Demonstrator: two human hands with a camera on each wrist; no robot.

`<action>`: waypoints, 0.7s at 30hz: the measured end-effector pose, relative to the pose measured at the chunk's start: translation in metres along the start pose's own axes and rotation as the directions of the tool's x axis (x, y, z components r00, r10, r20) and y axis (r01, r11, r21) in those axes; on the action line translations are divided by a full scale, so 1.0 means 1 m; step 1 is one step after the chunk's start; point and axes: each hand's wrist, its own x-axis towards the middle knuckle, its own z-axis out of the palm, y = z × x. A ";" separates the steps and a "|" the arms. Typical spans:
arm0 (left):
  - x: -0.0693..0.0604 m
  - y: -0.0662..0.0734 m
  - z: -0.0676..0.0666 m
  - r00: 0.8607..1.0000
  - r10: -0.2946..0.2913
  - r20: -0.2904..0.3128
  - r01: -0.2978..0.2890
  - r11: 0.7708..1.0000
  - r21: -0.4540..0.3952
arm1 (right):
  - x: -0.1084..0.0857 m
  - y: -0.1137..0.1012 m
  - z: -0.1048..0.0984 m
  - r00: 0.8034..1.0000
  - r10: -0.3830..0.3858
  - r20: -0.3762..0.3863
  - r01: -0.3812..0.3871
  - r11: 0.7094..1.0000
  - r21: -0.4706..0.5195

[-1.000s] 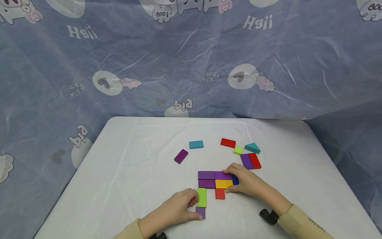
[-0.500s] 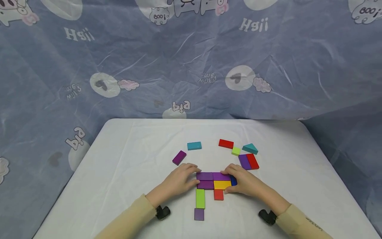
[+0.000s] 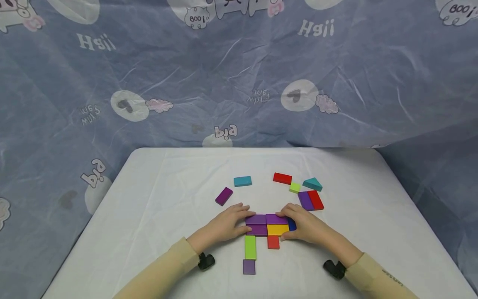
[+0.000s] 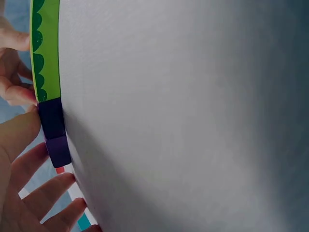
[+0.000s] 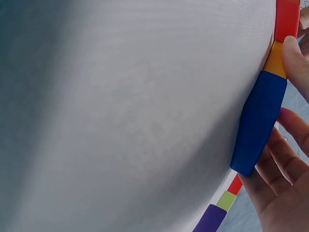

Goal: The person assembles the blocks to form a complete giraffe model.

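Observation:
Flat coloured blocks lie joined on the white table in the head view. My left hand (image 3: pixel 225 222) is at the group's left end, its thumb touching the lower purple block (image 3: pixel 257 230) and its forefinger the upper purple block (image 3: pixel 255 219). At the other end my right hand (image 3: pixel 306 224) spans the group around a blue block (image 3: pixel 292 224). Its forefinger is on the right purple block (image 3: pixel 276 219) and its thumb at the yellow block's (image 3: pixel 277 229) near edge. A red block (image 3: pixel 273 242) and a lime block (image 3: pixel 250 247) sit below, with a small violet block (image 3: pixel 249 267) under the lime one.
Loose blocks lie farther back: a dark purple one (image 3: pixel 224 196), a light blue one (image 3: pixel 242 181), a red one (image 3: pixel 282 178), a small lime one (image 3: pixel 294 187) and a teal triangle (image 3: pixel 313 184). A violet block (image 3: pixel 306 201) and a red block (image 3: pixel 315 200) lie beside the right hand.
My left hand has gone from beside the lime and small violet blocks up to the left end of the purple blocks. The right hand stays at the blue block.

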 end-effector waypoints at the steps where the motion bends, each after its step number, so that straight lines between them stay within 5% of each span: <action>1: 0.000 0.000 0.000 1.000 -0.002 0.003 0.002 1.000 -0.006 | 0.000 0.000 0.000 1.000 0.000 0.001 0.000 1.000 -0.001; 21: -0.003 -0.003 -0.001 1.000 -0.004 0.023 0.004 1.000 -0.005 | 0.000 0.000 -0.001 1.000 -0.024 0.003 0.024 1.000 -0.014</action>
